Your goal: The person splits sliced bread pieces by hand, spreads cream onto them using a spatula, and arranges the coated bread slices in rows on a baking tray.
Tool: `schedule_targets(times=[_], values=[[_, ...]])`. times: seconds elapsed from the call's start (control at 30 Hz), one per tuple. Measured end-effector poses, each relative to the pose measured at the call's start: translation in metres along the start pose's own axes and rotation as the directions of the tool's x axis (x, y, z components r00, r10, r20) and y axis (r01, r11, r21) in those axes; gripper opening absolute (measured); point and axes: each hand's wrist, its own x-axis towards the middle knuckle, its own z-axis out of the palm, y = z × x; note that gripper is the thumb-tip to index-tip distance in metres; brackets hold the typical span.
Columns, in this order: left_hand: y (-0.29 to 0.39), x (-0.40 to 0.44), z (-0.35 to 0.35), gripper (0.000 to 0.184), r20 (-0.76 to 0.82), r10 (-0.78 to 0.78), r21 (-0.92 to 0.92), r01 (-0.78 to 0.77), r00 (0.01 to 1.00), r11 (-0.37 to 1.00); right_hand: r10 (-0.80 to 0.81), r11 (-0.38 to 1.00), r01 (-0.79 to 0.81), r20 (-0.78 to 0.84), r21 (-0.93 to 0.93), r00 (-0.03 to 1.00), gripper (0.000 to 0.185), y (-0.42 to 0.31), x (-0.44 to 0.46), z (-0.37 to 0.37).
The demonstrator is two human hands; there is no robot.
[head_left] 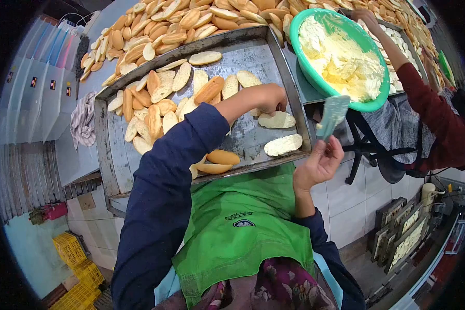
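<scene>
Leftward of our left hand [272, 98], oval bread slices [182, 76], tan-crusted outside and porous within, lie loosely heaped in the scuffed metal tray [258, 49]; our navy sleeve [163, 170] could scatter them by dragging. We hold that hand bunched, fingertips down at the edge of a pale-topped slice [277, 120]; we cannot tell whether it pinches, but hard pressing could break the crumb. Below it, a cream-coated slice [283, 145] could smear if brushed. Our right hand [320, 157] pinches a flat, translucent spatula [334, 112]; a loose grip could drop it. Above that hand, a round green plastic basin [310, 72] holds soft, lumpy cream [346, 64].
</scene>
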Motion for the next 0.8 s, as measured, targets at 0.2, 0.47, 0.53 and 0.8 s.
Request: schedule_targets(times=[0.2,0.47,0.53,0.8], values=[[0.005,0.007,0.021,0.032,-0.055,0.041,0.044,-0.039,0.998,0.998,0.072,0.997,-0.071,-0.069,0.021,0.995,0.023,0.002,0.010,-0.022],[-0.003,0.006,0.027,0.032,-0.080,0.065,-0.038,-0.068,0.995,0.997,0.090,0.996,-0.089,-0.042,0.027,0.995,0.022,-0.002,0.010,-0.025],[-0.006,-0.001,0.002,0.037,-0.141,-0.003,-0.065,-0.007,0.990,0.998,-0.002,1.000,0.002,-0.001,-0.028,1.000,0.022,-0.004,0.014,-0.025],[-0.004,-0.040,0.006,0.055,-0.211,0.126,0.490,-0.007,0.969,0.872,-0.155,0.878,0.301,0.372,-0.372,0.915,0.019,-0.022,0.118,-0.050]])
